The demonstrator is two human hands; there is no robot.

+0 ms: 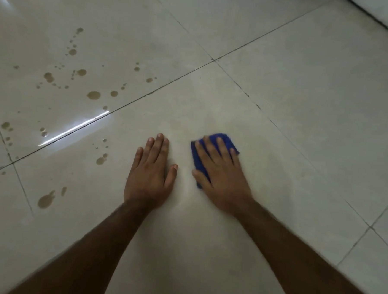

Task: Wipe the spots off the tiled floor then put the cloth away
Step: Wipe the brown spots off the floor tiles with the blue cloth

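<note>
The right hand [221, 168] lies flat on a small folded cloth of deep blue fabric [213, 148], its fingers straight and spread, pressing the cloth against the pale grey glossy tiled floor [303, 107]; the grip here is no clamp, only a flat press, with the thumb at the cloth's left edge and the blue showing beyond the fingertips and along the left side of the palm; the left hand [151, 171] rests palm down on bare tile just beside it, fingers straight and close together, thumb out to the right, holding nothing; the two hands are apart, with a strip of tile between them, and both bare forearms run down to the lower edge of the view.

The cloth sits on the large central tile, near its middle; the brownish liquid spots [93, 94] lie well to the left of both hands, scattered in drops of varied size over the upper left tile, with a few more close to the dark grout line [160, 89] that runs diagonally above the hands; a larger pair of spots [101, 159] lies left of the left hand, and an elongated puddle [46, 199] lies lower left; a bright streak of reflected light [75, 128] falls along the grout line; a dark edge [379, 24] crosses the top right corner.
</note>
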